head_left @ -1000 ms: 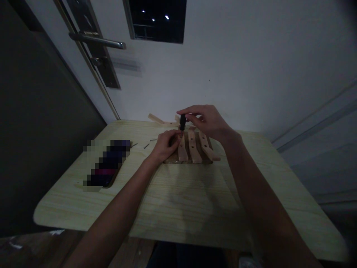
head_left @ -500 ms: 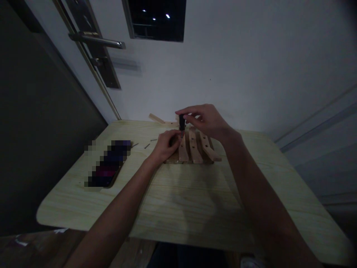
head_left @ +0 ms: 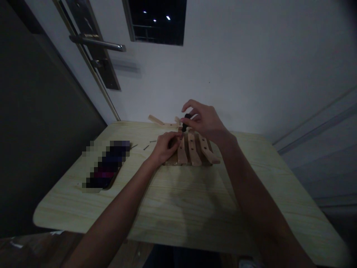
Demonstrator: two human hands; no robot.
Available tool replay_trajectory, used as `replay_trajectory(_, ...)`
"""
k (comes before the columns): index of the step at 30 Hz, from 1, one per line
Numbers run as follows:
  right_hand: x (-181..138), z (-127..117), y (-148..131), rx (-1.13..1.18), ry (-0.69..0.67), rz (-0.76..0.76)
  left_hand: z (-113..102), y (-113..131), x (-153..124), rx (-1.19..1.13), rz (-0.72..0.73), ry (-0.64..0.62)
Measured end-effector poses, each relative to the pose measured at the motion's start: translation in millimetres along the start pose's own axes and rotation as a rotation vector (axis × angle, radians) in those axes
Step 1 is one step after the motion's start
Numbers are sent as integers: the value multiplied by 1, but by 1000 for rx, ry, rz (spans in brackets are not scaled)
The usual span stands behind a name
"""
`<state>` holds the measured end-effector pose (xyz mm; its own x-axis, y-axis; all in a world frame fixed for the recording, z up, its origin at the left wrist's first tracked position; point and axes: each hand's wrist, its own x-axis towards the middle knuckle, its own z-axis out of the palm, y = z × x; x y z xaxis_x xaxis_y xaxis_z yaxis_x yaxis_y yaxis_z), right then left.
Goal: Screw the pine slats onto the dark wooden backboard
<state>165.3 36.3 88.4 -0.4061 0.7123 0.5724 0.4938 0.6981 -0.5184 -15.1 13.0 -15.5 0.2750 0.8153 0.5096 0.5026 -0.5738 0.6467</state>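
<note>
My right hand (head_left: 205,120) grips the black handle of a screwdriver (head_left: 186,122), which leans over the back of a wooden board (head_left: 171,162). Thumb and fingers are on the handle, with the index finger raised off it. My left hand (head_left: 166,146) rests at the board's left side, its fingertips pinched together beside the screwdriver's lower end. What they pinch is too small to make out. Across the board lie a left angled wooden piece (head_left: 182,153), a middle one (head_left: 193,149) and a right one (head_left: 206,149), each with dark holes.
Another angled wooden piece (head_left: 156,119) lies behind the board against the white door. Loose screws (head_left: 146,147) are left of my left hand, and a phone (head_left: 110,163) lies further left. A metal door handle (head_left: 103,44) juts out above the table (head_left: 167,208).
The screwdriver has gone from nearly upright to tilted, its top leaning right. My right index finger has lifted off the handle's top. My left hand stays in place.
</note>
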Motion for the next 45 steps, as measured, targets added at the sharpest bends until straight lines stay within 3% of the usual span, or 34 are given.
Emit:
replay_trajectory(8,-1,-3,3,13,-149,-58,0,-1,0,3,-25,-6)
replay_trajectory(27,0,-4,-1,-107,-14,-56,0,0,1,16,3,-1)
replay_trajectory(37,0,-11,-13,-65,-41,24,1,-1,1,24,18,6)
replay_trajectory(45,3,-4,-12,-78,55,45,-1,1,1,21,10,-3)
